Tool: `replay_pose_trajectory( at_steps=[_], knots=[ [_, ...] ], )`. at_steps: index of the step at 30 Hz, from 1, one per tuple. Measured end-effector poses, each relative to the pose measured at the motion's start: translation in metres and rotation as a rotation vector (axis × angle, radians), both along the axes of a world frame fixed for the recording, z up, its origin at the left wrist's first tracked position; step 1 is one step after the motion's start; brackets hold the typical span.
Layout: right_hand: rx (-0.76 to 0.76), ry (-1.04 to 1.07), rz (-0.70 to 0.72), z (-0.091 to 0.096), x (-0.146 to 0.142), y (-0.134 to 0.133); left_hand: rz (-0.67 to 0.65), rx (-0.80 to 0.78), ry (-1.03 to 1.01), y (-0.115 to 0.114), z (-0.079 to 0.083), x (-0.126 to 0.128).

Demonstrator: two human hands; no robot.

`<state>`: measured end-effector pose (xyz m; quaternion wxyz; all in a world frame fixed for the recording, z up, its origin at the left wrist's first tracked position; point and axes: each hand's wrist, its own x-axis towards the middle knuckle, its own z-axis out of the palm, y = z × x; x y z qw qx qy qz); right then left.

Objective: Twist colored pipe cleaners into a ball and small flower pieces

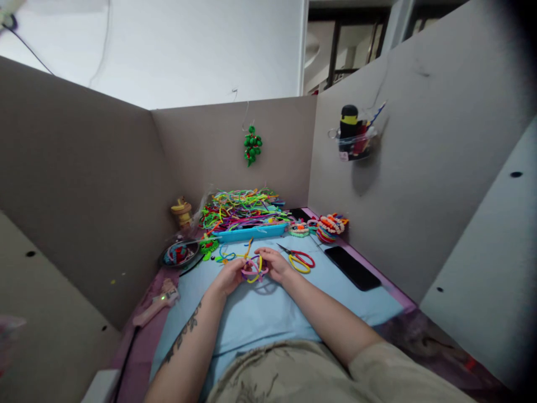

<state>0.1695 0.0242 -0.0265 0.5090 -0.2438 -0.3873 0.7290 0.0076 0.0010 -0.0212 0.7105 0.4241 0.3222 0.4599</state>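
Both hands meet over the light blue mat (pixel 268 313), fingers curled around a small bundle of bent pipe cleaners (pixel 254 270), pink, yellow and purple. My left hand (pixel 232 275) grips its left side. My right hand (pixel 274 263) pinches its right side. Loose orange and blue pipe cleaners (pixel 235 255) lie on the mat just behind my left hand. Red-and-yellow-handled scissors (pixel 300 259) rest right of my right hand.
A blue tray (pixel 251 232) heaped with colourful pipe cleaners sits at the back. Around it: a dark bowl (pixel 180 254), a pink glue gun (pixel 157 305), a black phone (pixel 352 267), beaded pieces (pixel 329 225). Grey partition walls enclose the desk; a green ornament (pixel 252 145) hangs on the back wall.
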Motion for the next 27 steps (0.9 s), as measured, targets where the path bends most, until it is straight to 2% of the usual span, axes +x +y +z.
replay_pose_trajectory(
  at_steps=[9, 12, 17, 24, 27],
  knots=[
    [-0.025, 0.036, -0.024, 0.0004, 0.0006, 0.0017, 0.102, -0.155, -0.048, 0.0034, 0.0032, -0.0002],
    [-0.020, 0.021, -0.018, 0.0001, 0.0006, 0.0016, 0.066, -0.130, -0.036, 0.0037, 0.0004, -0.0008],
    [-0.002, -0.020, -0.011, -0.0036, -0.0006, 0.0026, 0.054, 0.006, 0.007, 0.0037, -0.0048, -0.0009],
    [-0.043, 0.095, -0.062, -0.0060, 0.0005, 0.0069, 0.055, -0.099, -0.060, 0.0045, -0.0027, -0.0007],
    [-0.109, 0.160, -0.101, -0.0034, 0.0041, 0.0086, 0.043, -0.073, -0.065, 0.0025, -0.0001, -0.0012]
  ],
)
